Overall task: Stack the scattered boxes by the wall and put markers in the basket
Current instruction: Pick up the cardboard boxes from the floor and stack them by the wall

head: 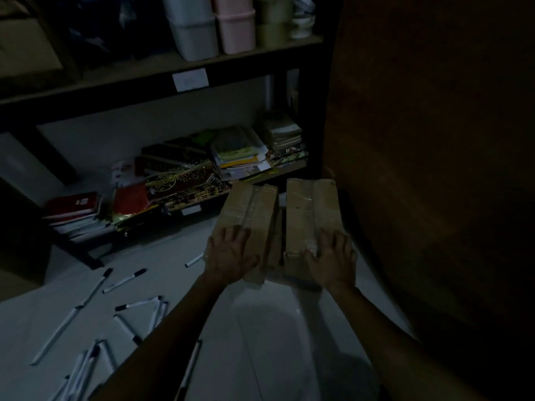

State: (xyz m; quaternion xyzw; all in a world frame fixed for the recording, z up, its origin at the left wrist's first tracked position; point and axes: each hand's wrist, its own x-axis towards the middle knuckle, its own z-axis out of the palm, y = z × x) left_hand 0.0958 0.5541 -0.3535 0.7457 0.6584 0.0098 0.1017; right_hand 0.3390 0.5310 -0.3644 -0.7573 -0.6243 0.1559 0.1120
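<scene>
Both arms reach out; the left hand [231, 253] and right hand [333, 256] lie flat and open, gripping nothing, on 2 brown taped cardboard boxes [311, 209]. Stacking is underway. Next, grab 1 box; white markers [124, 280] wait.

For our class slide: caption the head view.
Both hands press on taped cardboard boxes; markers litter the floor.

Brown cardboard boxes [311, 209], white markers [124, 280] with black caps, pink bin [236, 27], red notebook [73, 204]

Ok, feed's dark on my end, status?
Left hand flat on left box, right hand on right box. Boxes side by side. Markers loose on floor. No basket seen.
</scene>
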